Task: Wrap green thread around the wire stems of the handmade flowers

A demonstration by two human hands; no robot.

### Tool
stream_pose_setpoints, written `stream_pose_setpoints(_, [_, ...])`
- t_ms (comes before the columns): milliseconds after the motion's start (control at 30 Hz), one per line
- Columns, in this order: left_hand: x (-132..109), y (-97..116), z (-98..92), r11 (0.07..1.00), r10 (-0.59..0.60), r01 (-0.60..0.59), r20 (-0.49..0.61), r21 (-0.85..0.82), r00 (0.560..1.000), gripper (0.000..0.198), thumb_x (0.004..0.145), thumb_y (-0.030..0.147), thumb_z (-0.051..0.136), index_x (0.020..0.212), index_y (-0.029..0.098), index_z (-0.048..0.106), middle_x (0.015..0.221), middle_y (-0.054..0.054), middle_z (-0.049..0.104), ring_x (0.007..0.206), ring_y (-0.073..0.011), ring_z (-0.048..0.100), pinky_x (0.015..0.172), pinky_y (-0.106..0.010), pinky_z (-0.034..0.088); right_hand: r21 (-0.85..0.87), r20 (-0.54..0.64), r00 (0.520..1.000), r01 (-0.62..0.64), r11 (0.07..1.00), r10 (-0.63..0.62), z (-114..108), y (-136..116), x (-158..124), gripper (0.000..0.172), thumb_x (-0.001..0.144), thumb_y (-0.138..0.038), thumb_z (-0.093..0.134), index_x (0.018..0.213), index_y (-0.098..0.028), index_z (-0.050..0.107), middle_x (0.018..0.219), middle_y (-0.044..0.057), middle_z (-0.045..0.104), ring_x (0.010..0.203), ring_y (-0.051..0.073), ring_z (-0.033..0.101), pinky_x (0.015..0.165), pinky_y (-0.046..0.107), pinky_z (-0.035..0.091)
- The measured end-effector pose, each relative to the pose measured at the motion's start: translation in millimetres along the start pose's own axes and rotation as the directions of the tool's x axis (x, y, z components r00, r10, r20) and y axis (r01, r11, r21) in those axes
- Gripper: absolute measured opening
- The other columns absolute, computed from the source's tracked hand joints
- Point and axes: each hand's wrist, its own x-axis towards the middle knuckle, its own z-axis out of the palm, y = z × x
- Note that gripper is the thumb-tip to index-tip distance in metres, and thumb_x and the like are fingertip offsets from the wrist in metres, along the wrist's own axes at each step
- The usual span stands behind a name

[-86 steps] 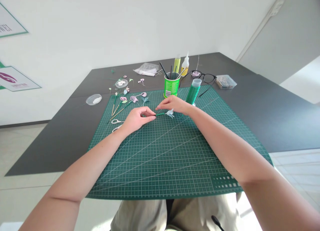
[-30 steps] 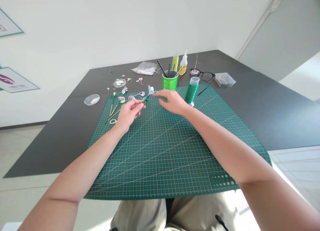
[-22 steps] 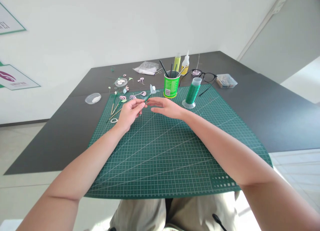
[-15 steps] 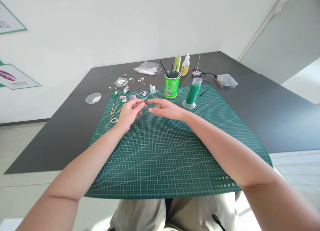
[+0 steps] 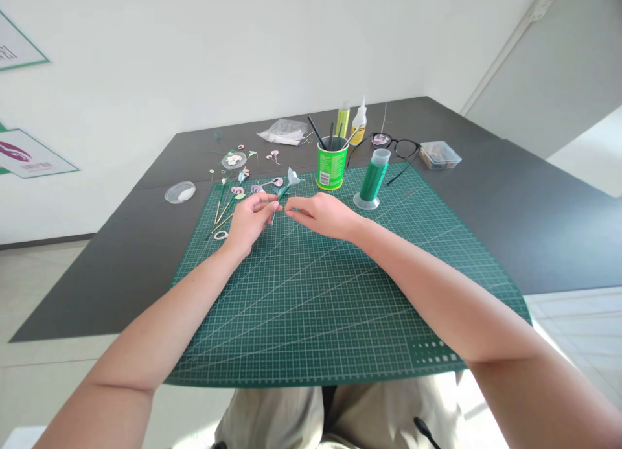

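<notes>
My left hand [image 5: 250, 219] pinches the green stem of a small pale blue flower [image 5: 293, 177] between thumb and fingers. The flower tilts up and to the right above the green cutting mat [image 5: 315, 293]. Close by on the right, my right hand [image 5: 325, 214] has its thumb and fingertips pressed together, slightly apart from the left fingertips. Whatever those right fingers may hold is too small to see. Beyond the left hand lie several craft flowers, among them a pinkish one [image 5: 237, 191], with thin stems. A white ring [image 5: 221, 235] lies beside the left wrist.
A green can [image 5: 330, 170] of tools and a spool of green thread [image 5: 374, 180] stand behind my right hand. Farther back are a glue bottle [image 5: 358, 128], black glasses [image 5: 405, 149], a plastic box [image 5: 440, 155] and a plastic bag [image 5: 284, 131]. Two clear dishes, one here [image 5: 179, 192], hold white pieces.
My right hand's index finger was stretched out against the stem; now its fingers are pinched together just below and away from it. The flower has tipped slightly in my left hand.
</notes>
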Motion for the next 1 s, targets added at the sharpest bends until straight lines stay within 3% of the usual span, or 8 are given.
stream_pose_setpoints(167, [1.3, -3.8, -2.8, 0.987, 0.009, -0.024, 0.094, 0.156, 0.995, 0.023, 0.074, 0.033, 0.077, 0.089, 0.015, 0.074, 0.080, -0.005, 0.076, 0.057, -0.0107, 0.055, 0.054, -0.024, 0.043, 0.260, -0.205, 0.979, 0.058, 0.964, -0.003, -5.8, -4.5, 1.1, 0.024, 0.096, -0.032, 0.060, 0.087, -0.016, 0.075, 0.055, -0.005, 0.040, 0.053, 0.009, 0.031, 0.055, 0.026, 0.026])
stream_pose_setpoints(333, [-0.3, -8.3, -2.3, 0.946, 0.076, -0.143, 0.227, 0.293, 0.971, 0.020, 0.077, 0.036, 0.077, 0.087, 0.018, 0.075, 0.083, -0.003, 0.077, 0.060, -0.0136, 0.063, 0.063, -0.029, 0.050, 0.438, -0.261, 0.963, 0.063, 0.897, 0.060, -13.0, -2.1, 2.4, 0.029, 0.092, -0.040, 0.066, 0.084, -0.015, 0.078, 0.059, -0.002, 0.051, 0.055, 0.009, 0.032, 0.052, 0.027, 0.027])
stream_pose_setpoints(600, [-6.8, -5.6, -0.4, 0.859, 0.233, -0.359, 0.345, 0.366, 0.909, 0.012, 0.082, 0.032, 0.074, 0.085, 0.021, 0.077, 0.084, -0.001, 0.078, 0.077, -0.0179, 0.071, 0.076, -0.033, 0.054, 0.418, -0.320, 0.943, 0.053, 0.907, 0.093, -16.4, -2.0, 0.4, 0.035, 0.090, -0.047, 0.069, 0.086, -0.015, 0.082, 0.060, 0.000, 0.055, 0.057, 0.010, 0.034, 0.053, 0.029, 0.027])
stream_pose_setpoints(1000, [-9.6, -3.7, 0.6, 0.906, 0.211, -0.327, 0.384, 0.270, 0.899, 0.011, 0.082, 0.030, 0.078, 0.085, 0.020, 0.075, 0.081, -0.001, 0.078, 0.076, -0.0169, 0.073, 0.080, -0.032, 0.059, 0.408, -0.380, 0.907, -0.012, 0.913, 0.182, -13.5, 16.8, 4.9, 0.038, 0.088, -0.050, 0.068, 0.086, -0.015, 0.082, 0.064, 0.002, 0.061, 0.058, 0.010, 0.038, 0.054, 0.028, 0.030])
